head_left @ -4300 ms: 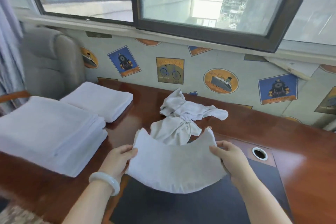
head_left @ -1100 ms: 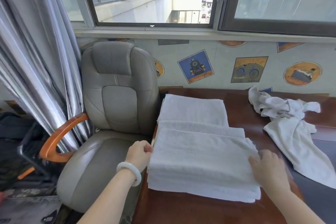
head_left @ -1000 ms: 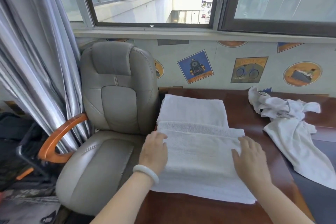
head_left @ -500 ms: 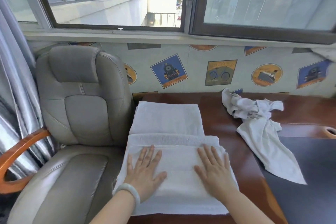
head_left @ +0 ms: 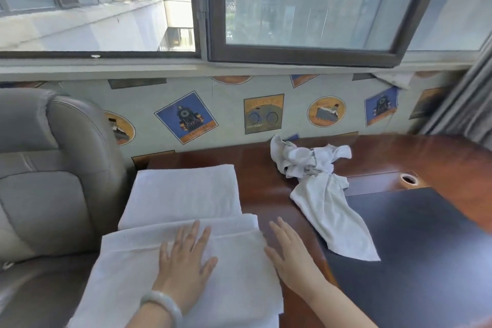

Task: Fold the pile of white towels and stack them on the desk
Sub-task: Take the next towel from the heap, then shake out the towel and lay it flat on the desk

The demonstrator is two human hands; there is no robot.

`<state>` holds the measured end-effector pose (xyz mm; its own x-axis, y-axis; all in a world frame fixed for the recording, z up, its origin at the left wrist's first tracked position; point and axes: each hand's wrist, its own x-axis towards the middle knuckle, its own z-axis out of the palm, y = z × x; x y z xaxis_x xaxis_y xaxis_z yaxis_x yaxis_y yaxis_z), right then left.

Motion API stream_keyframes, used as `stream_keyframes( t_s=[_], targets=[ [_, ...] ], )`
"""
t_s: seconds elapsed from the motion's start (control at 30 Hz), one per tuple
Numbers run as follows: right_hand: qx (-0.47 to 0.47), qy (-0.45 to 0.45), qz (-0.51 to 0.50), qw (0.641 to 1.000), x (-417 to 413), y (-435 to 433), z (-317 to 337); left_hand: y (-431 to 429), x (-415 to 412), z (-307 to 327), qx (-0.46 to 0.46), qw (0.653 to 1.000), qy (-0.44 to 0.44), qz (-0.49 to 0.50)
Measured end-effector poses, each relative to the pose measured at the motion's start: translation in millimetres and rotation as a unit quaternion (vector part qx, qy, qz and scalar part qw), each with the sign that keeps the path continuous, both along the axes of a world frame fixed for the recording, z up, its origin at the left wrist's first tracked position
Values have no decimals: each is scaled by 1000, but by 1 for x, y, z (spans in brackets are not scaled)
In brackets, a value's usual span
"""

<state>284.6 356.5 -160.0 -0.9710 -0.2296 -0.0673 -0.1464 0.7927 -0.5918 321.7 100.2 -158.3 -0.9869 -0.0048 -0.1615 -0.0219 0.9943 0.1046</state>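
Here, left hand point(head_left: 184, 263) flat on folded towel point(head_left: 149, 269); right hand point(head_left: 291, 255) beside it

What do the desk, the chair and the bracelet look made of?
Desk: reddish wood or veneer, glossy varnish, shown by window reflections. Chair: grey leather or imitation, with stitched seams and creases. Bracelet: pale, smooth, stone-like, perhaps jade or glass.

2 folded white towel stacks point(head_left: 183, 194) at desk's left; crumpled towels point(head_left: 319, 184) at ctr.
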Motion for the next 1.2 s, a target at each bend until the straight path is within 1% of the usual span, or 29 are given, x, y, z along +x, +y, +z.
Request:
stream_keyframes(
  t_s=[0.07, 0.1, 0.13, 0.17, 0.2, 0.27, 0.3, 0.4, 0.5, 0.6, 0.67, 0.73, 0.8, 0.83, 0.87, 0.9, 0.97, 1.03, 1.2],
  targets=[
    [-19, -5, -20, 1000, -13, 31, 4, 41, -19, 7, -5, 1000, -2, -27],
    [-26, -8, -31, 999, -21, 49, 3, 67, -30, 19, 4, 999, -9, -38],
    [-30, -10, -41, 999, -31, 69, 2, 94, -43, 19, 5, 998, 12, -65],
    [-36, -15, -50, 998, -40, 89, 0, 121, -53, 19, 20, 996, 3, -83],
    [-42, -23, -60, 997, -51, 111, -5, 147, -64, 20, 39, 996, -5, -86],
    [-36, -40, -73, 996, -75, 157, -19, 201, -87, 14, 40, 995, -2, -91],
    [-28, -53, -79, 995, -87, 181, -25, 228, -98, 7, 30, 995, -20, -96],
    [-23, -100, -81, 991, -119, 245, -44, 297, -132, -15, 41, 992, -64, -105],
    [36, -139, -39, 989, -140, 292, -60, 353, -157, -46, 43, 983, -137, -114],
    [85, -168, 29, 982, -159, 317, -74, 386, -168, -79, 17, 970, -210, -122],
    [87, -183, 59, 978, -168, 319, -82, 393, -169, -94, 14, 964, -245, -99],
    [76, -181, 55, 979, -178, 317, -88, 394, -168, -100, 33, 963, -257, -76],
    [71, -185, 29, 980, -185, 312, -92, 394, -166, -99, 71, 963, -253, -54],
    [40, -206, 1, 978, -188, 311, -94, 394, -166, -98, 95, 964, -245, -35],
    [-10, -239, -41, 970, -189, 310, -94, 395, -166, -97, 120, 966, -230, -10],
    [-58, -265, -82, 959, -189, 311, -94, 396, -166, -96, 148, 965, -217, 11],
    [-137, -293, -162, 932, -187, 318, -90, 399, -168, -95, 197, 960, -200, 18],
    [-203, -294, -211, 910, -184, 328, -80, 404, -171, -93, 223, 957, -187, 0],
    [-282, -248, -260, 889, -182, 369, -47, 424, -175, -89, 264, 952, -155, -15]
  ],
)
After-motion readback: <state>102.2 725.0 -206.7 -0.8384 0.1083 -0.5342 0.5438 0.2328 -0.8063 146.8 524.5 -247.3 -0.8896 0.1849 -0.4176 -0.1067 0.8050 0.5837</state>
